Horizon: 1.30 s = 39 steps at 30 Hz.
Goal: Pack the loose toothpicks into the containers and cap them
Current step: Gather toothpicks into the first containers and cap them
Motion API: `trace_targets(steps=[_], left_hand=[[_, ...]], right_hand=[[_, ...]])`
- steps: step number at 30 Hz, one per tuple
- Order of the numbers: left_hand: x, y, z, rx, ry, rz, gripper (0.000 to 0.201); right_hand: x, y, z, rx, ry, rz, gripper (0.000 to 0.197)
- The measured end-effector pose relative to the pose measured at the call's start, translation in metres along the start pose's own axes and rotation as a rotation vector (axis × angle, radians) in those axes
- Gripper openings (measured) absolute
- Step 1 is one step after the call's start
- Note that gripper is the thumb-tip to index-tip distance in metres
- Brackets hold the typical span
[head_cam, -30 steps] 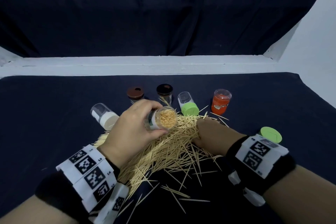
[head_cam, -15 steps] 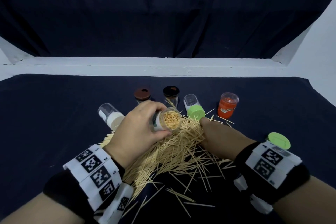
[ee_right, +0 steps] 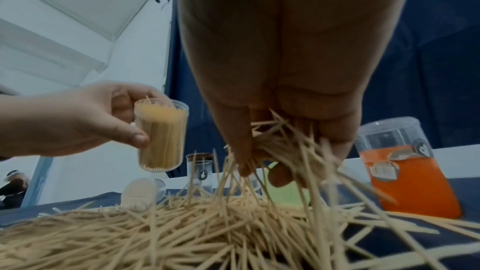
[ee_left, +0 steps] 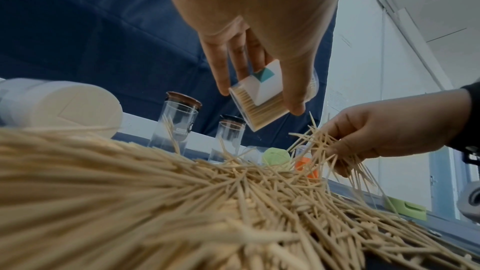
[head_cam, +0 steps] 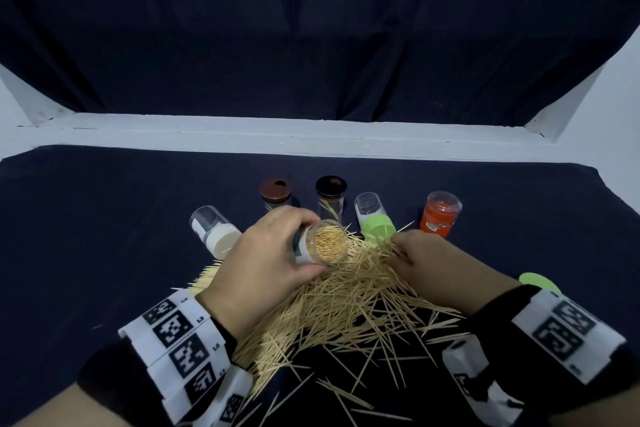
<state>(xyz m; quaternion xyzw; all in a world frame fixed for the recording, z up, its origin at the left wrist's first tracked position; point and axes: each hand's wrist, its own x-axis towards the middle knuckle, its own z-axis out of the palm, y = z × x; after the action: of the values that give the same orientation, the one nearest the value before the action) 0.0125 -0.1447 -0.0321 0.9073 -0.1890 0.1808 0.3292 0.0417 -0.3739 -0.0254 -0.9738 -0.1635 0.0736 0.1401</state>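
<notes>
A big heap of loose toothpicks (head_cam: 332, 305) (ee_left: 182, 202) (ee_right: 182, 233) lies on the dark cloth in front of me. My left hand (head_cam: 273, 260) (ee_left: 259, 81) grips a clear uncapped container (head_cam: 323, 244) (ee_left: 267, 102) (ee_right: 162, 137), tilted above the heap and nearly full of toothpicks. My right hand (head_cam: 419, 260) (ee_right: 283, 151) pinches a messy bunch of toothpicks (ee_left: 327, 147) (ee_right: 280, 141) at the heap's far right edge, just right of the container. A loose green cap (head_cam: 538, 282) lies at the right.
Behind the heap stand a brown-lidded jar (head_cam: 275, 192), a black-lidded jar (head_cam: 330, 192) and an orange container (head_cam: 440, 215). A green-capped container (head_cam: 374, 220) and a white-capped one (head_cam: 216, 232) lie on their sides. A white ledge (head_cam: 311, 135) borders the cloth.
My right hand has slid a little farther from me along the heap and closed on a bunch of toothpicks. The left hand holds the container in about the same place.
</notes>
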Motion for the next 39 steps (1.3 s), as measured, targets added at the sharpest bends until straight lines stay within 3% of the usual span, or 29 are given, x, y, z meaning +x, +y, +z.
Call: trace_targets(steps=[3,7,11,15,20,27,37,39], left_hand=[[0.0,0.001,0.0,-0.004,0.002,-0.011,0.049],[0.0,0.001,-0.001,0.011,-0.005,-0.028,0.049],[0.0,0.002,-0.003,0.02,-0.009,-0.046,0.049],[0.001,0.002,-0.003,0.031,0.0,-0.046,0.051],[0.0,0.004,-0.004,0.012,0.014,-0.036,0.048],[-0.001,0.008,-0.001,0.086,0.008,0.012,0.049],[0.001,0.001,-0.001,0.058,0.001,-0.041,0.051],[0.0,0.004,-0.001,0.052,-0.002,-0.026,0.051]], right_hand=[[-0.001,-0.007,-0.009,0.012,0.039,-0.037,0.029],[-0.005,-0.02,-0.02,-0.003,0.084,-0.127,0.017],[-0.008,-0.033,-0.028,0.016,0.111,-0.182,0.017],[-0.008,-0.039,-0.025,-0.067,0.124,-0.229,0.032],[-0.013,-0.048,-0.022,-0.242,0.168,-0.23,0.006],[-0.019,-0.075,-0.026,-0.426,0.141,-0.216,0.027],[-0.006,-0.069,-0.02,-0.21,0.113,-0.221,0.022],[-0.003,-0.068,-0.016,-0.22,0.125,-0.214,0.036]])
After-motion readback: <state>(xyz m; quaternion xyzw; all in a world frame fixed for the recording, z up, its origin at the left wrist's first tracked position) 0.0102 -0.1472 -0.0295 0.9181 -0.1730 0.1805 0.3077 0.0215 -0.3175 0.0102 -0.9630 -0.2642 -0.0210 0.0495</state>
